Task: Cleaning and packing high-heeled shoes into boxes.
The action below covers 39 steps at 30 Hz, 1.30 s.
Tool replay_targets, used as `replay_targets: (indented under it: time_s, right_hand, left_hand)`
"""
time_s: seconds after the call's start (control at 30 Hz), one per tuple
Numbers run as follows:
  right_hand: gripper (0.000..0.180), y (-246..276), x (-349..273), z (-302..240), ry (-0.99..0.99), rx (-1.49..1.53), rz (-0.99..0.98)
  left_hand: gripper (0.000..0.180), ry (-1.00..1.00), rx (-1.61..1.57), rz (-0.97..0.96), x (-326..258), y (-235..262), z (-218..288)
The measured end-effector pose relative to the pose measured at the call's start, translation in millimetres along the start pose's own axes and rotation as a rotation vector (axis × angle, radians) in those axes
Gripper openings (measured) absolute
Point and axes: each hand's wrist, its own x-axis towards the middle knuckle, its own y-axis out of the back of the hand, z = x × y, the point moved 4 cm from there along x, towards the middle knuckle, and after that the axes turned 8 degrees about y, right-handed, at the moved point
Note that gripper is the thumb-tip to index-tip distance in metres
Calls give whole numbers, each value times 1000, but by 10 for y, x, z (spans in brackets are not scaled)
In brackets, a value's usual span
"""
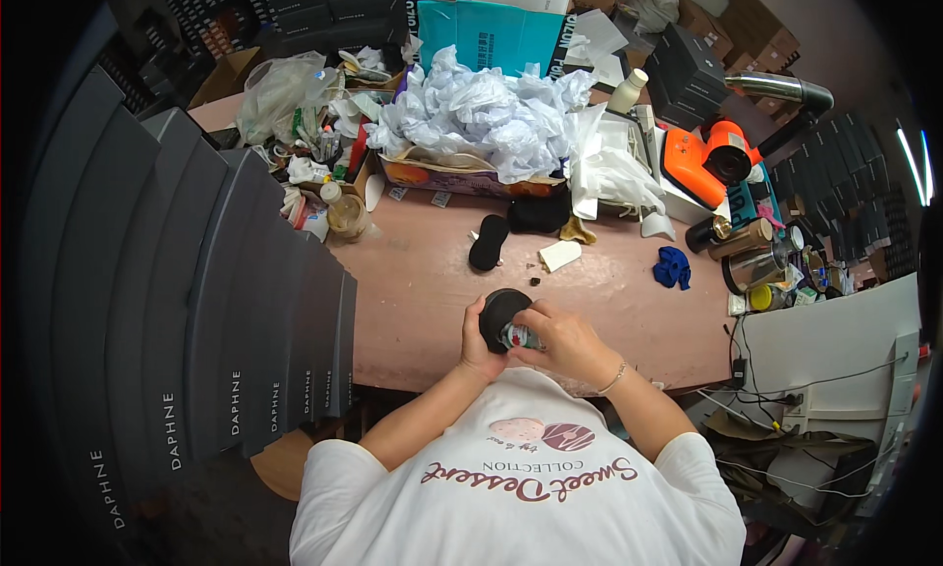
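My left hand (480,341) is wrapped round a dark, rounded object (503,306) near the table's front edge; its exact kind does not show. Against its lower right side is a small clear container (518,337) with red, white and green on it. My right hand (565,338) has its fingers bent over this container, and they partly hide it. Beyond the hands lie a black oval pad (488,243), a second black piece (539,213), a cream-coloured block (560,256) and a small dark lump (534,281).
Dark boxes (255,281) rise in stacks along the left. A carton of crumpled white paper (481,114) stands at the back, with a bottle of yellowish liquid (344,212) to its left. On the right are a blue cloth (672,268), an orange device (697,163) and several cans (754,263).
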Motion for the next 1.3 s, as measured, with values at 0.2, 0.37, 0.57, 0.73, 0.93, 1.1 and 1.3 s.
replay_targets:
  time_s: [0.2, 0.37, 0.57, 0.73, 0.93, 1.1, 1.3]
  right_hand:
    - [37, 91, -31, 125, -86, -135, 35]
    - [34, 17, -45, -6, 35, -59, 2]
    - [33, 108, 42, 137, -23, -215, 162]
    - [34, 121, -12, 80, -54, -205, 83]
    - [33, 132, 54, 87, 14, -204, 211]
    - [34, 105, -71, 132, -82, -236, 120]
    - [33, 136, -18, 109, -66, -204, 206]
  left_hand:
    - [48, -1, -45, 33, -5, -20, 16]
    - [49, -9, -20, 12, -31, -22, 29]
    - [53, -9, -10, 58, -31, -12, 19]
    - [53, -34, 19, 17, -22, 1, 27]
    - [53, -33, 27, 3, -34, -31, 20]
    - [49, -32, 11, 27, -34, -21, 33]
    - [54, -23, 39, 39, -47, -77, 19]
